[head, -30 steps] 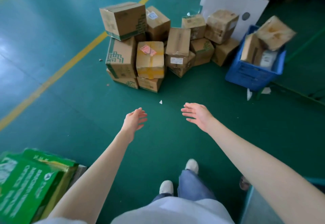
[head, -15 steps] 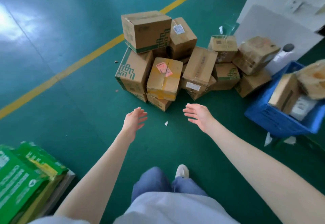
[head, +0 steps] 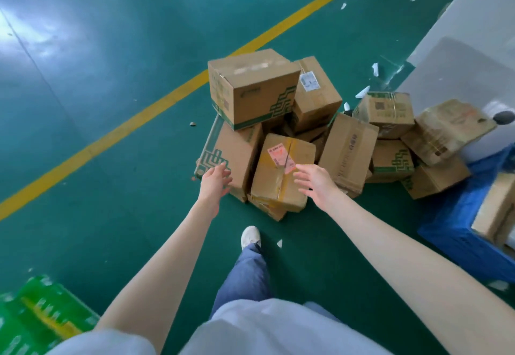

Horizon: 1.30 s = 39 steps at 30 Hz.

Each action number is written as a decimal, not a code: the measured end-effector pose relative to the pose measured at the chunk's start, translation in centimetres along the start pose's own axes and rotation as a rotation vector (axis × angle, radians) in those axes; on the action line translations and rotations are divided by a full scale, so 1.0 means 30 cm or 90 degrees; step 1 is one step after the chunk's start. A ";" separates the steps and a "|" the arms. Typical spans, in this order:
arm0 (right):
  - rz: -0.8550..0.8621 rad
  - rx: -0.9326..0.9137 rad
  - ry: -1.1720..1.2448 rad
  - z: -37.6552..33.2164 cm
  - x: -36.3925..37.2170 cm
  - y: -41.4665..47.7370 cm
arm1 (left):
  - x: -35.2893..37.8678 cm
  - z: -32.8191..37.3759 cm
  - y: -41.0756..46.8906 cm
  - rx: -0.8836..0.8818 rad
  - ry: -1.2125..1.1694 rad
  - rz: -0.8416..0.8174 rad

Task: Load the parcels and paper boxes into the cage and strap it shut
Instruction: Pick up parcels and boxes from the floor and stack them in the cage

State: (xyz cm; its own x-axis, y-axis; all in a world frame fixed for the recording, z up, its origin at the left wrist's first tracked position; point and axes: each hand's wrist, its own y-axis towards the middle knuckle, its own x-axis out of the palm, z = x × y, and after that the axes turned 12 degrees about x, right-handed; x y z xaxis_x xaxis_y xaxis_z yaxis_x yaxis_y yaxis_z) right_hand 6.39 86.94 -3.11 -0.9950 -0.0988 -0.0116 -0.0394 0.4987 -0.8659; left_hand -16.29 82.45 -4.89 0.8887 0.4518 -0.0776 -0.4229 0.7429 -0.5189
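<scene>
Both hands are out front and empty. The left hand (head: pixel 214 180) has its fingers spread and so does the right hand (head: pixel 315 184), palms turned in toward each other like they're about to sandwich something. Between them is the pink-label parcel (head: pixel 278 184), sitting tilted on a smaller flat box (head: pixel 267 211) at the near edge of the pile on the green floor (head: pixel 111 229). The left hand overlaps the green-patterned box (head: pixel 237 154) beside it, and I can't tell if it's actually touching.

If it were me, I'd grab the pink-label parcel by its two side faces, low down, not by the top. The tape seam looks creased and the cardboard is dented. I'd lift it up and toward myself. The tall box (head: pixel 348 151) leans just beside it on the right, and the big carton (head: pixel 250 87) perches on the green-patterned box, so dragging sideways could shift the whole lot. Bend the knees too.

More boxes sit in the blue crate (head: pixel 446 232) off to the right, and there are green printed cartons (head: pixel 41 315) at the near left. There's no cage in sight, so I reckon loading is nowhere near done.
</scene>
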 end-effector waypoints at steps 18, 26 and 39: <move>-0.010 0.042 0.034 -0.611 0.278 0.382 | 0.062 0.423 0.716 0.046 0.115 0.044; -0.008 0.085 0.098 -0.759 0.359 0.555 | 0.088 0.544 1.029 0.086 0.255 0.006; 0.048 0.186 0.236 -0.818 0.626 0.872 | 0.167 0.543 1.623 0.086 0.429 -0.205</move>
State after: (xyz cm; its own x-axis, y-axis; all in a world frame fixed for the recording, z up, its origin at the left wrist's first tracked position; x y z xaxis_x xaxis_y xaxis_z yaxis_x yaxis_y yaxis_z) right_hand -15.57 119.27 -13.69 -0.9619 0.2683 0.0526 0.0092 0.2241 -0.9745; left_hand -35.31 128.93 -16.69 0.8694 -0.1647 -0.4659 -0.1039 0.8608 -0.4982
